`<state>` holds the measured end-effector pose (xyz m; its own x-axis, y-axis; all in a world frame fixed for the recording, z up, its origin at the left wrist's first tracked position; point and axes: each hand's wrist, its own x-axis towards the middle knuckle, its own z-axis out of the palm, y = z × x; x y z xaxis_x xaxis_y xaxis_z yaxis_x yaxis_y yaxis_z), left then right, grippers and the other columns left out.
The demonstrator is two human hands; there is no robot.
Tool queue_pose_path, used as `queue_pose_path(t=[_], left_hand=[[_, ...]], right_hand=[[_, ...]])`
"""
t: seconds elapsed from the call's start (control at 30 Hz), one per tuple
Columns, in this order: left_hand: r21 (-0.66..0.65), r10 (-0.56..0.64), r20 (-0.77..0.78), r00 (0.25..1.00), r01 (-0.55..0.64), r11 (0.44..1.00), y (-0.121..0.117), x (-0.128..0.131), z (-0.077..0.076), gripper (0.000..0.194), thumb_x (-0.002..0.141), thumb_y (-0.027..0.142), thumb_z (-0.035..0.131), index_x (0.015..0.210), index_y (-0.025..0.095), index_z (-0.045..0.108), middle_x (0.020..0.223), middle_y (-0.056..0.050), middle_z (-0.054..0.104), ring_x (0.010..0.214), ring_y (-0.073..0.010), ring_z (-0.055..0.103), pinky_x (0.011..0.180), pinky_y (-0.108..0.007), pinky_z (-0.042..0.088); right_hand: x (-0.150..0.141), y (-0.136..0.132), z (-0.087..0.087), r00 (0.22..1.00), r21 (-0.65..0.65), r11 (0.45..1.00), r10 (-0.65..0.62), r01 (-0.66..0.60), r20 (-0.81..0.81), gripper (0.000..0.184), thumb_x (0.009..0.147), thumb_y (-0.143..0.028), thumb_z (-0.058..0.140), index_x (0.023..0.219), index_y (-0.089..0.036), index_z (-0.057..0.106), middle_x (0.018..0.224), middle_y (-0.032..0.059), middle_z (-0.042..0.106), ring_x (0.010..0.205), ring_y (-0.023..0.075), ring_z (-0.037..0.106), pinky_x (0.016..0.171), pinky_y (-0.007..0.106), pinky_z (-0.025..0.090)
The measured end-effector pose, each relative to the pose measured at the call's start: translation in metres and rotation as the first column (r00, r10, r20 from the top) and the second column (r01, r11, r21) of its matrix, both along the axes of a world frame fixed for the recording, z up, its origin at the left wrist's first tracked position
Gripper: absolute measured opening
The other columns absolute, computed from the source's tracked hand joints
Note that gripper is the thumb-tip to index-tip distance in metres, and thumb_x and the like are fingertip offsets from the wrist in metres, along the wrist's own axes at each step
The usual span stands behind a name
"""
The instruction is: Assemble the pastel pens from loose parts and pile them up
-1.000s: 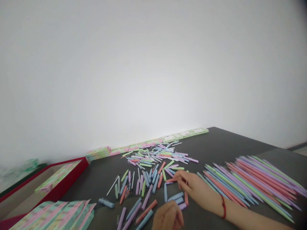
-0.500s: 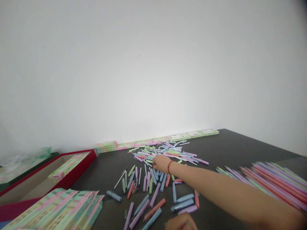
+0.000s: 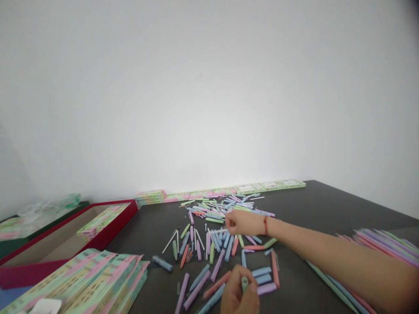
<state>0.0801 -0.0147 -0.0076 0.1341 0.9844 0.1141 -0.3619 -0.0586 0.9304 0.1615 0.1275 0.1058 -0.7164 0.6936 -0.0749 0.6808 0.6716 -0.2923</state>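
My left hand [image 3: 233, 291] is closed at the bottom of the view, its fingers wrapped round a green pen barrel [image 3: 244, 284] whose end points up at me. Farther out, my right hand [image 3: 244, 221] reaches across from the right, a red cord on its wrist. Its fingertips pinch a thin, pale pen refill [image 3: 216, 231] that sticks out to the left, slightly blurred. Below and around it lie loose pen parts [image 3: 218, 242] in blue, purple, green and coral, with white refills among them. Blue and purple barrels [image 3: 197, 290] lie left of my left hand.
Colourful flat boxes [image 3: 201, 194] line the wall. On the left stand a red open box [image 3: 131, 212] and a stack of printed cartons [image 3: 94, 279]. Bundled long pens [image 3: 386, 244] lie at the right on the dark table [image 3: 330, 205].
My right hand has drawn back from the pile with a refill in its fingers. My left hand has risen into view with the green barrel. The view has shifted slightly.
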Motion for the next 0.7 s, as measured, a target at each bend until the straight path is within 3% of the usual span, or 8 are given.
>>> queue_pose_path(t=[0.1,0.2,0.27,0.37,0.43,0.5,0.53,0.7], left_hand=[[-0.111,0.046,0.140,0.989,-0.030,0.993,0.008,-0.005,0.004,0.045,0.067,0.061,0.066,0.080,0.023,0.045,0.042,0.014,0.030,0.034,-0.0039,0.016,0.034,-0.016,0.017],[-0.115,0.114,0.148,0.982,-0.097,0.989,0.011,-0.009,0.006,0.051,0.064,0.060,0.069,0.092,0.022,0.048,0.042,0.015,0.031,0.035,-0.0032,0.016,0.033,-0.014,0.019],[-0.114,0.088,0.119,0.989,-0.074,0.991,0.011,-0.010,0.006,0.050,0.065,0.060,0.069,0.089,0.020,0.052,0.040,0.015,0.028,0.034,-0.0025,0.015,0.033,-0.014,0.016],[-0.101,0.018,0.080,0.997,-0.010,0.995,0.007,-0.008,0.005,0.047,0.066,0.061,0.068,0.074,0.017,0.055,0.037,0.013,0.028,0.032,-0.0014,0.014,0.033,-0.015,0.010],[-0.084,0.003,0.083,0.997,0.004,0.996,0.003,-0.004,0.005,0.047,0.066,0.062,0.067,0.071,0.017,0.055,0.037,0.013,0.028,0.032,-0.0017,0.016,0.034,-0.016,0.010],[-0.058,-0.007,0.105,0.994,0.013,0.998,0.000,-0.001,0.006,0.046,0.067,0.062,0.067,0.072,0.017,0.055,0.038,0.012,0.028,0.033,-0.0023,0.018,0.035,-0.016,0.012],[-0.043,-0.018,0.117,0.993,0.023,0.999,-0.002,0.000,0.007,0.045,0.068,0.061,0.066,0.072,0.017,0.055,0.038,0.012,0.028,0.034,-0.0024,0.018,0.036,-0.016,0.013],[-0.022,-0.056,0.189,0.980,0.061,0.998,-0.005,-0.002,0.014,0.042,0.071,0.059,0.065,0.072,0.018,0.054,0.039,0.012,0.028,0.034,-0.0027,0.017,0.036,-0.016,0.016]], right_hand=[[0.045,-0.035,0.004,0.994,-0.166,0.985,0.022,-0.040,-0.109,0.015,0.086,-0.018,0.047,0.091,-0.017,0.061,0.065,-0.0046,0.060,0.055,0.0081,0.056,0.052,0.017,0.045],[0.072,-0.070,0.001,0.898,-0.441,0.894,-0.135,-0.072,-0.419,0.008,0.082,-0.020,0.052,0.083,-0.016,0.058,0.060,-0.0062,0.054,0.049,0.0067,0.051,0.048,0.016,0.042],[0.080,-0.083,-0.002,0.850,-0.483,0.871,-0.186,-0.089,-0.492,0.005,0.079,-0.021,0.056,0.079,-0.017,0.058,0.060,-0.0061,0.053,0.049,0.0070,0.052,0.048,0.017,0.042],[0.082,-0.077,-0.002,0.885,-0.521,0.841,-0.124,-0.147,-0.449,0.015,0.083,-0.029,0.054,0.082,-0.016,0.061,0.061,-0.0042,0.056,0.049,0.0076,0.054,0.050,0.017,0.044],[0.076,-0.060,-0.001,0.924,-0.456,0.877,-0.041,-0.150,-0.381,0.030,0.091,-0.035,0.040,0.092,-0.014,0.061,0.063,-0.0016,0.059,0.048,0.0076,0.054,0.049,0.017,0.044],[0.063,-0.040,-0.003,0.957,-0.207,0.973,0.039,-0.101,-0.286,0.037,0.095,-0.031,0.029,0.101,-0.013,0.061,0.067,0.0006,0.062,0.050,0.0079,0.055,0.050,0.017,0.044],[0.052,-0.031,-0.005,0.966,-0.126,0.987,0.065,-0.099,-0.250,0.031,0.092,-0.028,0.037,0.099,-0.013,0.062,0.069,0.0011,0.064,0.054,0.0089,0.056,0.051,0.018,0.044],[-0.023,-0.018,-0.034,0.971,0.051,0.976,0.218,-0.213,-0.103,0.013,0.077,-0.021,0.061,0.086,-0.016,0.068,0.081,0.0026,0.069,0.074,0.0147,0.062,0.067,0.022,0.044]])
